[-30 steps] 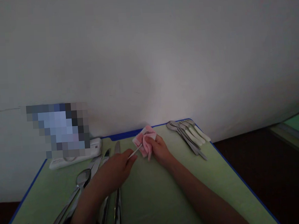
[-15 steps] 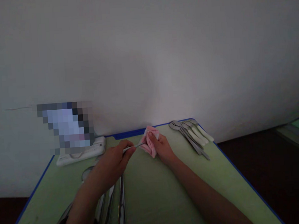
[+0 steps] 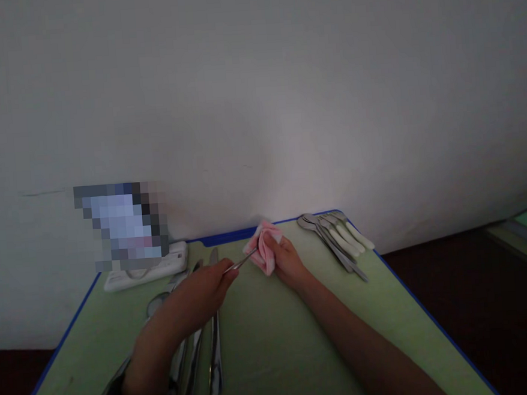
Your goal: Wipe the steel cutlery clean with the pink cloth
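Observation:
My left hand pinches the handle of a thin metal utensil whose far end disappears into a pink cloth. My right hand is closed round that cloth, near the far edge of the green table. The utensil's head is hidden inside the cloth, so I cannot tell what kind it is.
Several knives and a spoon lie under and beside my left forearm. A pile of white-handled cutlery lies at the far right corner. A white flat box sits at the far left against the wall, with a blurred patch above it.
My left hand drew the utensil leftwards out of the cloth, then eased back a little. The right hand kept its grip on the cloth with a slight shift.

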A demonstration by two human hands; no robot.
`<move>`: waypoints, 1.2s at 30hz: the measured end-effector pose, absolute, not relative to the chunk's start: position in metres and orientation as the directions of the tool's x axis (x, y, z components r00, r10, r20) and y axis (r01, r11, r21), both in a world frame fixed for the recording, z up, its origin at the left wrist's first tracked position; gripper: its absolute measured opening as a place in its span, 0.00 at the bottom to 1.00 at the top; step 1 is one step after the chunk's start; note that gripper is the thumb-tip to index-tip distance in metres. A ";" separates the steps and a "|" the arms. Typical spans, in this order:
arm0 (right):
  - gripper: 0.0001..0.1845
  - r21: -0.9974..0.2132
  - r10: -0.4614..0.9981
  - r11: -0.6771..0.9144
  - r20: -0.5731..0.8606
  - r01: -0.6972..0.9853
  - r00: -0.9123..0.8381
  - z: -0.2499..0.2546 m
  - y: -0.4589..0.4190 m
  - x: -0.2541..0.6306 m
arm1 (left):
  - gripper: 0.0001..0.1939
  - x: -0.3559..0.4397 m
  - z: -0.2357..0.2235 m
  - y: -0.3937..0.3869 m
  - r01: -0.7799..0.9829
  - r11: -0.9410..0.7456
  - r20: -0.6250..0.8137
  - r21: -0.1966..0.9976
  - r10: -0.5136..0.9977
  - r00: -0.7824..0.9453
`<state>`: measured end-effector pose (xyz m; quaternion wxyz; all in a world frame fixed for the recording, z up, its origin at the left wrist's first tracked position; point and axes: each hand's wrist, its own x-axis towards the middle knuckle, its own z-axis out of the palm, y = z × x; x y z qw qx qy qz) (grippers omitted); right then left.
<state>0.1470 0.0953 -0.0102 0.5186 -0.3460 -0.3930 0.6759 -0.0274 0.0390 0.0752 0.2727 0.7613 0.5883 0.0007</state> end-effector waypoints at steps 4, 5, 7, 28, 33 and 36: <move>0.15 -0.845 0.968 -0.197 -0.088 -0.497 -0.233 -0.008 0.097 0.149 | 0.17 -0.038 0.082 0.034 0.892 -0.132 -0.322 0.432 0.901 0.289; 0.14 -0.837 0.966 -0.213 -0.105 -0.504 -0.235 -0.007 0.097 0.149 | 0.16 -0.040 0.083 0.033 0.896 -0.116 -0.342 0.428 0.897 0.280; 0.13 -0.821 0.962 -0.240 -0.128 -0.518 -0.243 -0.006 0.097 0.150 | 0.15 -0.041 0.085 0.029 0.900 -0.093 -0.387 0.426 0.881 0.274; 0.21 -0.773 0.942 -0.312 -0.179 -0.552 -0.282 -0.006 0.097 0.151 | 0.09 0.000 0.078 0.029 0.886 -0.219 -0.428 0.409 0.811 0.398; 0.22 -0.741 0.940 -0.332 -0.206 -0.584 -0.272 -0.008 0.097 0.146 | 0.11 0.001 0.077 0.033 0.931 -0.190 -0.387 0.313 0.869 0.308; 0.24 -0.699 0.944 -0.328 -0.214 -0.635 -0.252 -0.008 0.098 0.144 | 0.11 0.001 0.077 0.034 0.933 -0.185 -0.384 0.309 0.873 0.301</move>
